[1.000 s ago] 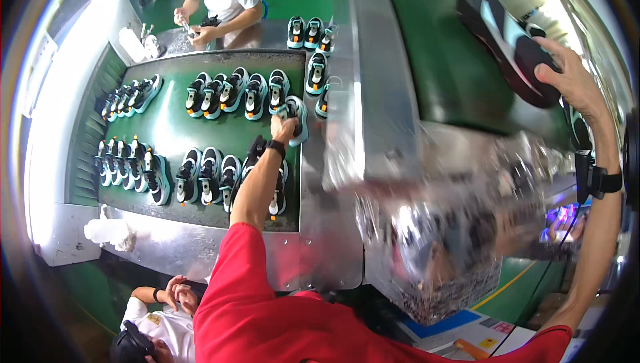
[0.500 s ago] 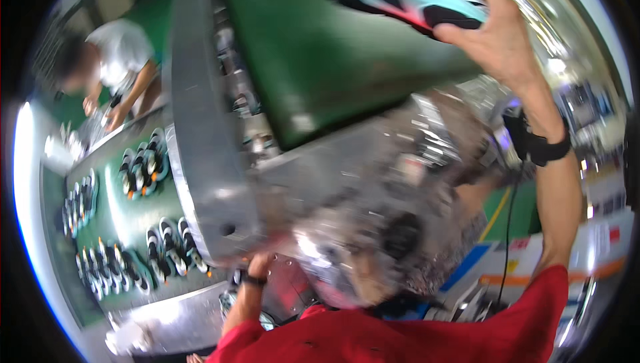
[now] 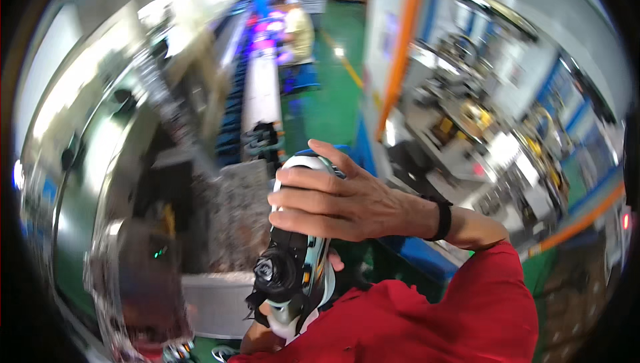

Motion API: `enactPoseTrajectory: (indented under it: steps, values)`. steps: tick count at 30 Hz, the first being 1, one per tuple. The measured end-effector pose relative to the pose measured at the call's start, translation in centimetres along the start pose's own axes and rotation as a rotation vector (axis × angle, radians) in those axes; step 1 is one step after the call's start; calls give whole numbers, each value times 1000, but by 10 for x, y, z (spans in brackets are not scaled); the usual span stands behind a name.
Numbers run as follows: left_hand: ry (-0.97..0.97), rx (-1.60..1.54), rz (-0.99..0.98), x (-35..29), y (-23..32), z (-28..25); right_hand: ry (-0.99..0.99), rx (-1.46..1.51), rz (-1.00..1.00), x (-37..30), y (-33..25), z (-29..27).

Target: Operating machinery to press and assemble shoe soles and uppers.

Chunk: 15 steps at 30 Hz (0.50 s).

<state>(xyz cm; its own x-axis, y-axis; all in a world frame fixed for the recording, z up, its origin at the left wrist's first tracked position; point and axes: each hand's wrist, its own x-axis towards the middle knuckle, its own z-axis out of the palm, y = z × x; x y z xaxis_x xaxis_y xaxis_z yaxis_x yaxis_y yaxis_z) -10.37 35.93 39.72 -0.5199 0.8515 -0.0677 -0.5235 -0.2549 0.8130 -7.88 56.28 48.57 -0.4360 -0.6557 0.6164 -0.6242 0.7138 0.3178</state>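
A black, white and mint shoe (image 3: 287, 246) is held upright in front of my chest, its whitish toe end pointing away. Across its upper lies my right hand (image 3: 340, 200), the fingers curled over the far side. Under the near end of the shoe is my left hand (image 3: 265, 309), mostly hidden, gripping it from below. A fingertip shows at the shoe's right side; whose hand it belongs to is unclear. A round black part sits on top of the shoe near my body.
Beyond my hands a long conveyor (image 3: 262, 93) runs away, with dark items at its near end. A person (image 3: 300, 36) sits beside it. An orange-edged frame (image 3: 400, 50) and a cluttered workbench (image 3: 460, 120) stand to the right. A grey metal surface (image 3: 217, 306) lies to the left.
My view has swung from the green surface and shoe racks toward the conveyor. My right hand, earlier raised with a mint and black shoe, is now low before my chest, with both hands at a shoe.
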Motion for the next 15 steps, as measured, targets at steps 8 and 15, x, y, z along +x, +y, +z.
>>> enactPoseTrajectory:
  steps: [8,15]
  values:
    - [-93,-12,233,156,-126,130,626,1218,1335,-238,-68,-92]
    - [-494,370,75,221,-270,283,1303,469,1680,-421,-109,-135]
